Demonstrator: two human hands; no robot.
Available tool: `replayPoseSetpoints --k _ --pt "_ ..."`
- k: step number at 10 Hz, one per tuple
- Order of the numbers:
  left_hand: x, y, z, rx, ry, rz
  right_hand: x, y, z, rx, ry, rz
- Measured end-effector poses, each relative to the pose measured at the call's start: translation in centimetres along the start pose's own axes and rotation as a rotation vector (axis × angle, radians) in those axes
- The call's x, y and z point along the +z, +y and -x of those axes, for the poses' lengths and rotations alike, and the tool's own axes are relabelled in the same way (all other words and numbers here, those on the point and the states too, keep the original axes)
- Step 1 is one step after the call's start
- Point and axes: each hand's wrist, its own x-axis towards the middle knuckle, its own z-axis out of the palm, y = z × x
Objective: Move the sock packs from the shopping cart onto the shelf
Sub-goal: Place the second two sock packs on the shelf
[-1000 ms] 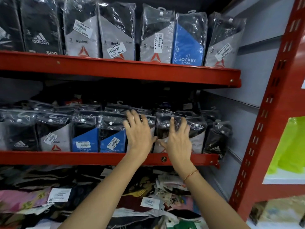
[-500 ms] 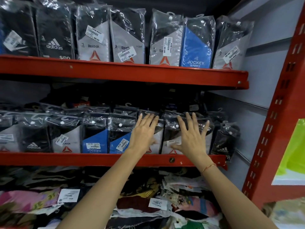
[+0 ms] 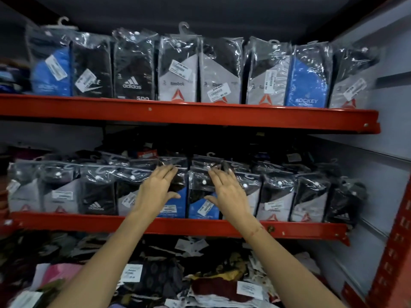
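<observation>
both hands are up at the middle shelf (image 3: pixel 178 226), flat and spread against the fronts of the sock packs (image 3: pixel 200 190) standing in its front row: the left hand (image 3: pixel 155 192) rests on a blue-fronted pack and the right hand (image 3: pixel 229 194) on the pack just beside it, each grip wide open with fingers fanned, pressing rather than holding anything. judged from this, the placing looks largely done here and the hands are tidying or pushing the row back; the row runs nearly the full width of the shelf, with more packs behind it. the shopping cart is out of view (so how many packs remain in it cannot be told). the upper shelf (image 3: pixel 189 113) is also lined edge to edge with upright packs. below the middle shelf lies a loose heap of folded, tagged clothing (image 3: pixel 155 274). the shelving is red metal with a perforated upright (image 3: pixel 398 252) at right, against a pale grey wall (image 3: pixel 378 196); the lighting is dim.
</observation>
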Motion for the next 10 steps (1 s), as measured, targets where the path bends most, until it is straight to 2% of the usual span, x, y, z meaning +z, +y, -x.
replayPoseSetpoints --k 1,2,3,4,5,7,8,9,10 --pt "0.2 0.2 -0.1 0.062 0.086 -0.062 0.5 0.2 0.2 0.012 0.062 0.081" --pt "-0.3 -0.9 -0.8 0.100 0.016 0.004 0.2 -0.9 -0.8 0.018 0.065 0.114" --pt "-1.2 -4.3 -0.2 0.080 0.039 -0.006 -0.2 -4.2 -3.0 -0.029 0.039 -0.013" --pt "-2.3 -8.6 1.3 0.010 0.042 -0.096 -0.1 -8.4 -5.3 -0.104 -0.078 -0.102" --pt "-2.0 -12.0 2.5 -0.052 0.029 -0.124 1.3 -11.4 -6.0 -0.114 -0.130 -0.060" --pt "-0.4 -13.3 3.7 0.022 -0.004 -0.138 3.6 -12.7 -5.0 -0.070 -0.065 0.105" --pt "-1.9 -12.7 3.4 -0.015 -0.139 -0.127 2.5 -12.3 -5.4 -0.088 -0.131 0.093" --pt "-3.6 -11.6 4.2 -0.021 -0.111 -0.075 0.7 -12.7 -4.3 -0.101 -0.033 0.079" --pt "-6.7 -9.5 4.2 0.060 0.197 0.000 -4.0 -11.9 -4.1 -0.033 0.234 0.040"
